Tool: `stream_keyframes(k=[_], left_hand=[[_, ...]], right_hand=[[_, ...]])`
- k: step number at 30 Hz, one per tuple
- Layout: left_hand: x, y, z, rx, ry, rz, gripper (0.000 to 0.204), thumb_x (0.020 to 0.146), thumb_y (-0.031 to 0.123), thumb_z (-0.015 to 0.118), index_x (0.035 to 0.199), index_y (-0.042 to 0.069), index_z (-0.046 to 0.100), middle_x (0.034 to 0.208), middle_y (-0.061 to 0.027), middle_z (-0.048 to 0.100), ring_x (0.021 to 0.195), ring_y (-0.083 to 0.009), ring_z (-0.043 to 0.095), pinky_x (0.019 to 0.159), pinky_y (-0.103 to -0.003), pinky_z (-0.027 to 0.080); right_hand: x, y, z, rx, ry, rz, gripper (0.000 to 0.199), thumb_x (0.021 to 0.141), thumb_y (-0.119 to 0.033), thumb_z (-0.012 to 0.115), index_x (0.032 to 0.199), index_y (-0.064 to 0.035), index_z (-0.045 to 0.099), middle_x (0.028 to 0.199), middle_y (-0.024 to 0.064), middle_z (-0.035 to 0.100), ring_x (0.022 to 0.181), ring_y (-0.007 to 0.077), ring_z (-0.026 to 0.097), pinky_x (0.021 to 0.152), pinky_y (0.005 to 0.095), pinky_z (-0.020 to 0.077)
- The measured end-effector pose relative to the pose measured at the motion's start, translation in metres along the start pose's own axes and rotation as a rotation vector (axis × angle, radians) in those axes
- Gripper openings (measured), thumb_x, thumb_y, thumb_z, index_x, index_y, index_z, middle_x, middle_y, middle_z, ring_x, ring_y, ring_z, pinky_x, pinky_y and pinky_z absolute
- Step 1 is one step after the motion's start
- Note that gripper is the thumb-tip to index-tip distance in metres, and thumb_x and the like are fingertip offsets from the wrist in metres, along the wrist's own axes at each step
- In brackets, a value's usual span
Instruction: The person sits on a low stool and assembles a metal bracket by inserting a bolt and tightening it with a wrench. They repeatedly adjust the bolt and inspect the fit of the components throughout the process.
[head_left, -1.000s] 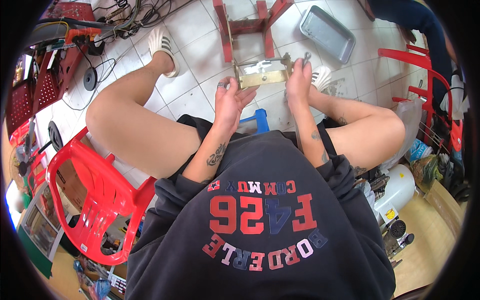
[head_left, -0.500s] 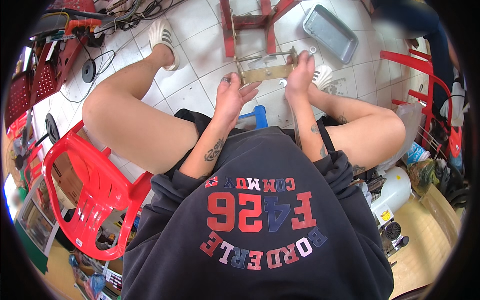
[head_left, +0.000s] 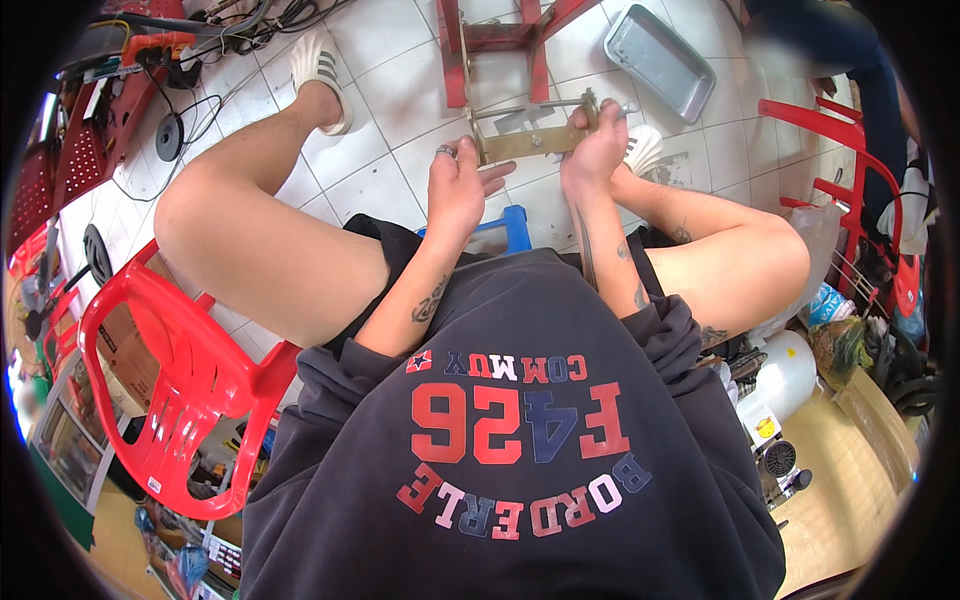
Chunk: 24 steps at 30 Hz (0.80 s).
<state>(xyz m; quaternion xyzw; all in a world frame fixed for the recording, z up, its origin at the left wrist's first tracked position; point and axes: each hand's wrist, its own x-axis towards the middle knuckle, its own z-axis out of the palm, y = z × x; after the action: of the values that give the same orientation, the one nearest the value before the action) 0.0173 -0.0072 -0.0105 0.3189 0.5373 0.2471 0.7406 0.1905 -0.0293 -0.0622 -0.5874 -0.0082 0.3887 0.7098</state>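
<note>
You have the brass-coloured rectangular metal bracket (head_left: 513,147) between your hands, long axis running left to right, your left hand (head_left: 455,190) pinching one end, your right hand (head_left: 596,152) gripping the other.

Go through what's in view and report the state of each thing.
Left hand: gripping the brass-coloured bracket at its left end.
Right hand: closed on a partly hidden metal tool, at the bracket's right end.
Brass-coloured bracket: raised off the floor.
Grey tray: open side up.
Red chair at left: upright.
Blue stool: mostly hidden.
</note>
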Motion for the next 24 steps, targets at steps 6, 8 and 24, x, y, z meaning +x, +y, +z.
stream_keyframes(k=[6, 8, 24], left_hand=[[0.005, 0.004, -0.003, 0.173, 0.014, 0.003, 0.042, 0.108, 0.032, 0.03, 0.11, -0.008, 0.044, 0.087, -0.0213, 0.069, 0.081, -0.0272, 0.073, 0.068, -0.033, 0.058], [0.004, 0.007, -0.002, 0.158, 0.023, -0.012, 0.041, 0.107, 0.032, 0.031, 0.11, -0.007, 0.043, 0.088, -0.0219, 0.069, 0.08, -0.027, 0.073, 0.068, -0.032, 0.058], [0.004, 0.01, 0.002, 0.052, 0.078, -0.077, 0.036, 0.106, 0.034, 0.038, 0.109, -0.001, 0.046, 0.089, -0.0164, 0.066, 0.079, -0.0248, 0.071, 0.067, -0.03, 0.055]], right_hand=[[-0.003, -0.019, 0.005, 0.064, 0.005, -0.026, 0.021, 0.107, -0.032, 0.035, 0.096, -0.0148, 0.041, 0.071, -0.0003, 0.042, 0.06, 0.0112, 0.038, 0.05, 0.0281, 0.0322], [-0.002, -0.026, 0.003, 0.064, -0.034, -0.026, 0.024, 0.107, -0.033, 0.033, 0.089, -0.0167, 0.036, 0.07, -0.0006, 0.04, 0.057, 0.011, 0.034, 0.047, 0.0274, 0.0298], [-0.064, -0.123, 0.029, -0.226, -0.295, -0.71, 0.018, 0.106, -0.023, 0.039, 0.104, -0.0057, 0.042, 0.077, 0.0074, 0.056, 0.061, 0.0066, 0.045, 0.053, 0.0219, 0.0356]])
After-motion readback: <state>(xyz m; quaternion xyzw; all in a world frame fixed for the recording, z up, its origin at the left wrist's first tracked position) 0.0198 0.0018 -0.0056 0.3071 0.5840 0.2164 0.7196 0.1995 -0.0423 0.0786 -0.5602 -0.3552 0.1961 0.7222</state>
